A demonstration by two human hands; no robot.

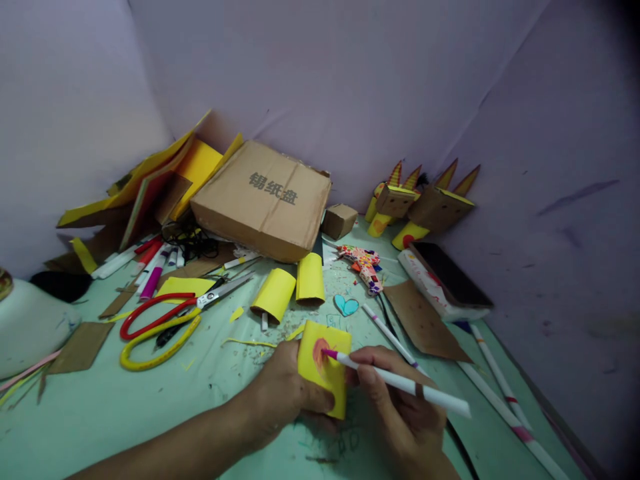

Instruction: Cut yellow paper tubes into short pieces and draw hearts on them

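Note:
My left hand (pixel 287 387) is closed around a yellow cardboard tube (pixel 336 343), its thumb across the lower front. On the tube's face is a rounded patch coloured reddish orange. A white marker (pixel 405 381) with a magenta tip lies pinched in my right hand (pixel 407 413), and its tip touches the coloured patch. Just beyond the held tube stand two more yellow tubes, one on the left (pixel 275 293) and one on the right (pixel 310 280). Between the tubes and the glue gun lies a blue paper heart (pixel 346 305).
Scissors (pixel 200 301) with red and yellow handles lie left. A cardboard box (pixel 263 197) stands at the back near a floral glue gun (pixel 364 263). Cardboard animal figures (pixel 440 207) stand back right, above a phone (pixel 450 277). Loose markers (pixel 505 377) and a brown cardboard piece (pixel 425 320) lie right.

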